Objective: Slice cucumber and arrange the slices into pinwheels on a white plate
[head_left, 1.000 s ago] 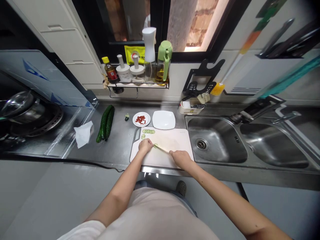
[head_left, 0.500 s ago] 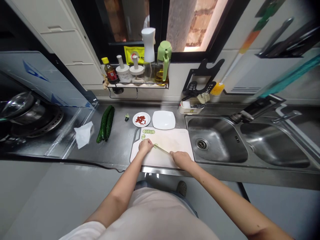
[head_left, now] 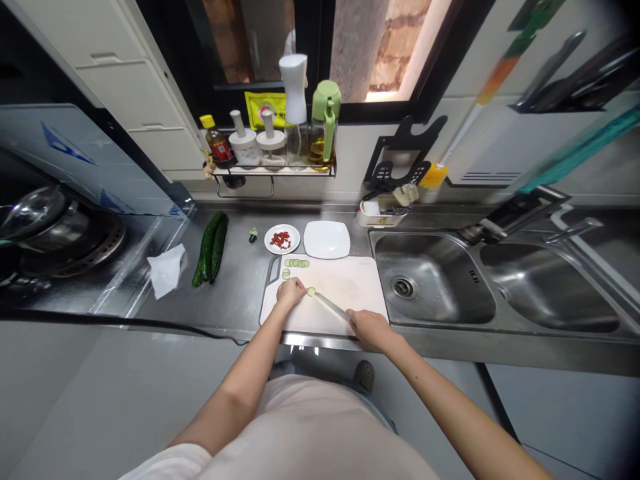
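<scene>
My right hand [head_left: 371, 328] is wrapped round the handle of a knife [head_left: 333, 307], whose blade slants to the upper left over the white cutting board [head_left: 350, 280]. The blade's tip meets a pale green cucumber slice [head_left: 311, 292]. On the slice's other side, my left hand [head_left: 291, 292] has its fingertips pinched at the edge of it. Overlapping cucumber slices [head_left: 297, 264] form a row along the board's upper left. Just below that row lie a few more slices [head_left: 286, 274], close to my left hand.
Behind the board stand a small plate of chopped red pieces [head_left: 281, 239] and a white square plate [head_left: 327, 239]. Whole cucumbers [head_left: 211, 249], a cucumber end [head_left: 253, 235] and a paper towel [head_left: 167, 271] lie leftward. A double sink [head_left: 435, 280] adjoins the board's right side.
My right hand has shifted slightly right and down, drawing the knife back. The blade now shows its flat side more, and the slice shows rounder. My left hand has hardly moved.
</scene>
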Tool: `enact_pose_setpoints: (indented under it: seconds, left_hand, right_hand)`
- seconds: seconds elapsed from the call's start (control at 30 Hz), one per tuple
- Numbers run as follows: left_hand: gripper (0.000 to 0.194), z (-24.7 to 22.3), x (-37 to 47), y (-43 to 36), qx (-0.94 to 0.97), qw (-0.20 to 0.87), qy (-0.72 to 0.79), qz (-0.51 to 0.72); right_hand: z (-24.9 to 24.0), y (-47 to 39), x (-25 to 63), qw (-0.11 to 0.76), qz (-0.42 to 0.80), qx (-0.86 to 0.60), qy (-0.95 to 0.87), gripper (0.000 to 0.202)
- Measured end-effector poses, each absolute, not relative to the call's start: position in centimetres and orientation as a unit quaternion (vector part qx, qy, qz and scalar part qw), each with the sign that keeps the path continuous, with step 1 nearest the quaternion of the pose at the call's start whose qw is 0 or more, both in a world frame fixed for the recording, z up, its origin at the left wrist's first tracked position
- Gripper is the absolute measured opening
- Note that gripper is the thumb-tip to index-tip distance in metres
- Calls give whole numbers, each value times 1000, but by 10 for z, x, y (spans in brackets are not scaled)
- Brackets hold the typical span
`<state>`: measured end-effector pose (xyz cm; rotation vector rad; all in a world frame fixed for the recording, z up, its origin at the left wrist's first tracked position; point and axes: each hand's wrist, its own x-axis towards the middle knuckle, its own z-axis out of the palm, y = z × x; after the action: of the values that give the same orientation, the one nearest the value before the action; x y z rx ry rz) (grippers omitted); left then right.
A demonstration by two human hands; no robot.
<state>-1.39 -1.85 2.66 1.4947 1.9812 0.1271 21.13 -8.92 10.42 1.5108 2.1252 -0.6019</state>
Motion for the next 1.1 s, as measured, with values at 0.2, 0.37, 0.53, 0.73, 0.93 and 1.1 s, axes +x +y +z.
enact_pose_setpoints:
  seconds: [0.2, 0.37, 0.53, 0.73, 0.93, 1.1]
  left_hand:
    - [15, 24, -14, -18, 576, 315, 752, 51]
    - [14, 24, -14, -20, 580, 314, 750, 55]
    - [15, 23, -14, -26, 587, 308, 745, 79]
    - [16, 24, -12, -38, 593, 309, 734, 118]
    - [22, 27, -1, -46, 626, 284, 718, 111]
    - [20, 24, 6, -46, 637, 250, 722, 104]
  right_hand:
    - [98, -85, 201, 219, -211, 548, 779, 30]
    - [94, -86, 203, 209, -207, 556, 777, 30]
    - [84, -96, 217, 129, -215, 626, 738, 31]
    - [70, -95, 220, 72, -206, 732, 646, 30]
    - [65, -89, 216, 92, -202, 731, 646, 31]
    - [67, -87, 214, 101, -203, 731, 643, 32]
